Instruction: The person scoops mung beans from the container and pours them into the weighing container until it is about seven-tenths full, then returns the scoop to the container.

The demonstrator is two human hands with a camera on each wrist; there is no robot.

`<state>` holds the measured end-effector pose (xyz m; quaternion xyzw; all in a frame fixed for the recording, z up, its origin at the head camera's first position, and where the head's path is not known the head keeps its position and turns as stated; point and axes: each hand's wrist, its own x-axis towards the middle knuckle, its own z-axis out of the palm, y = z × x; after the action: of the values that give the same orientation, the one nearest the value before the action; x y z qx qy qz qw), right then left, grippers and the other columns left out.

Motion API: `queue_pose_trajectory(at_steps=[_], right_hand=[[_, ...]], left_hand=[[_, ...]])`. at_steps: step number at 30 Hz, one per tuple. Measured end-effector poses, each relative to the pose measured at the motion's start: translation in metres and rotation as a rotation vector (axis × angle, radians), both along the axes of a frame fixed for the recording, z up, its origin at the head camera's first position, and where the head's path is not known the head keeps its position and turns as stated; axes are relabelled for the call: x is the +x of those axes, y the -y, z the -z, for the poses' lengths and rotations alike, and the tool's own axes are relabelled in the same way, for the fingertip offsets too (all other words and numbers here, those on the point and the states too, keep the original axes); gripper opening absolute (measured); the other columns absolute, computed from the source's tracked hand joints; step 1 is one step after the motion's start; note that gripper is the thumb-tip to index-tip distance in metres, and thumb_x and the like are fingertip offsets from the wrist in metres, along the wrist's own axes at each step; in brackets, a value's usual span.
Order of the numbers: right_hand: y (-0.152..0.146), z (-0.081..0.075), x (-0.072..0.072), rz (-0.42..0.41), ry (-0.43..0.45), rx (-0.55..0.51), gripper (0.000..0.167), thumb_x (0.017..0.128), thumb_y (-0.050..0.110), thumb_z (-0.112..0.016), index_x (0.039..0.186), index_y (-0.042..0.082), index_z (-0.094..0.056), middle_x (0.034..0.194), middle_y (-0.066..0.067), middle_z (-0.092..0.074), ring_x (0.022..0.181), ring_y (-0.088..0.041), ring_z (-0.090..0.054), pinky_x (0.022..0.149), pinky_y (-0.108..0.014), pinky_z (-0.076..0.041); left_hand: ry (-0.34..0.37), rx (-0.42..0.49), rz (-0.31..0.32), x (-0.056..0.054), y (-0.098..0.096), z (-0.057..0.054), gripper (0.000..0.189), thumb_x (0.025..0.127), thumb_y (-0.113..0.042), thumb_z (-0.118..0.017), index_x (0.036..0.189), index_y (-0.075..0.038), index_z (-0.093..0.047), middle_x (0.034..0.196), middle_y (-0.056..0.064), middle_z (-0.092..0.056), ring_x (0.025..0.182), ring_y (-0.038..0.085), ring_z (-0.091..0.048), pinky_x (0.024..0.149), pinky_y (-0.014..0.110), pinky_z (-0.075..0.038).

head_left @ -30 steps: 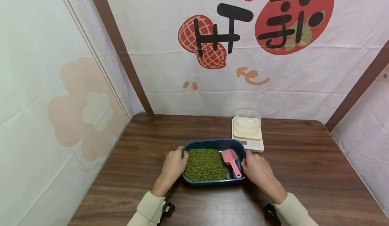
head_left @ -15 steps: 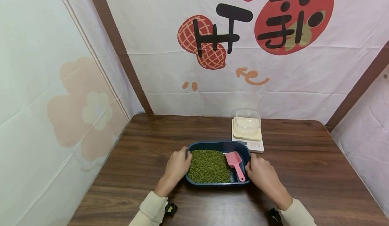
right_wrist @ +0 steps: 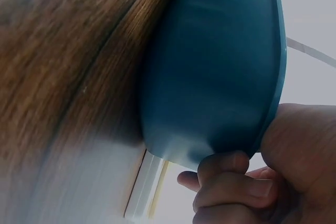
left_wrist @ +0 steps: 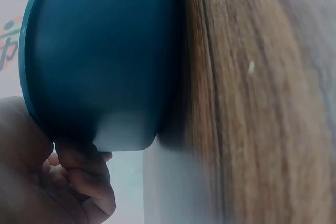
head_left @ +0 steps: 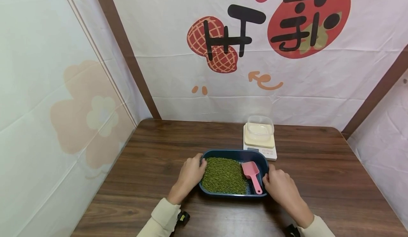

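A dark blue rectangular tray (head_left: 229,195) holds a bed of small green beans (head_left: 224,176), which look like mung beans, over its left and middle part. A pink scoop (head_left: 251,171) lies at the tray's right end, its handle toward the near right corner. My left hand (head_left: 192,171) grips the tray's left end, thumb over the rim and fingers curled beneath it, as the left wrist view shows. At the opposite end, my right hand (head_left: 282,185) pinches the rim the same way; its curled fingers (right_wrist: 226,182) show in the right wrist view.
Behind the tray's right part stands a white kitchen scale (head_left: 269,153) bearing a clear plastic container (head_left: 260,128). The brown wooden table (head_left: 159,145) ends at a printed fabric backdrop (head_left: 178,109), with another fabric wall on the left.
Both hands have shifted the tray to the right and slightly nearer to me, with the beans and the scoop in it. The scale and the clear container have stayed put.
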<state>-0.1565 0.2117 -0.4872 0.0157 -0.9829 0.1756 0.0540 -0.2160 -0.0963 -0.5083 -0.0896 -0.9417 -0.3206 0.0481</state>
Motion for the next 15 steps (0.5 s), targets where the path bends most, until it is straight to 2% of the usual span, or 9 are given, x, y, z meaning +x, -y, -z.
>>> queue_pose_trajectory(at_steps=[7,11,13,15], right_hand=[[-0.0012,0.0008,0.0014,-0.004,-0.040,0.017,0.030,0.096,0.014,-0.068,0.112,-0.011,-0.064,0.069,-0.018,-0.065,0.055,-0.031,-0.063,0.050,-0.049,-0.050],[-0.0014,0.0014,0.0025,0.008,-0.105,0.027,0.038,0.098,0.022,-0.072,0.117,-0.009,-0.064,0.087,-0.021,-0.069,0.062,-0.036,-0.067,0.052,-0.052,-0.052],[-0.0001,0.0015,0.0032,0.017,-0.150,0.036,0.043,0.097,0.029,-0.075,0.118,-0.008,-0.064,0.097,-0.021,-0.068,0.068,-0.034,-0.066,0.054,-0.051,-0.053],[0.0021,0.0004,0.0044,0.016,-0.200,0.050,0.044,0.095,0.034,-0.078,0.114,-0.004,-0.066,0.099,-0.017,-0.063,0.068,-0.029,-0.062,0.053,-0.046,-0.052]], left_hand=[[0.018,0.009,-0.006,-0.0012,-0.0005,-0.0011,0.038,0.111,-0.019,-0.055,0.140,0.004,-0.063,0.049,-0.004,-0.046,0.038,0.008,-0.028,0.040,0.022,-0.023],[0.018,0.042,-0.007,-0.0023,0.0008,-0.0018,0.039,0.111,-0.020,-0.054,0.139,0.004,-0.064,0.052,-0.006,-0.046,0.040,0.007,-0.029,0.042,0.024,-0.025],[0.014,0.056,-0.008,-0.0027,0.0017,-0.0019,0.038,0.111,-0.022,-0.054,0.137,0.003,-0.065,0.053,-0.006,-0.046,0.041,0.007,-0.030,0.043,0.024,-0.026],[0.010,0.065,-0.008,-0.0027,0.0027,-0.0021,0.037,0.111,-0.023,-0.054,0.135,0.003,-0.066,0.054,-0.005,-0.048,0.041,0.007,-0.031,0.043,0.024,-0.027]])
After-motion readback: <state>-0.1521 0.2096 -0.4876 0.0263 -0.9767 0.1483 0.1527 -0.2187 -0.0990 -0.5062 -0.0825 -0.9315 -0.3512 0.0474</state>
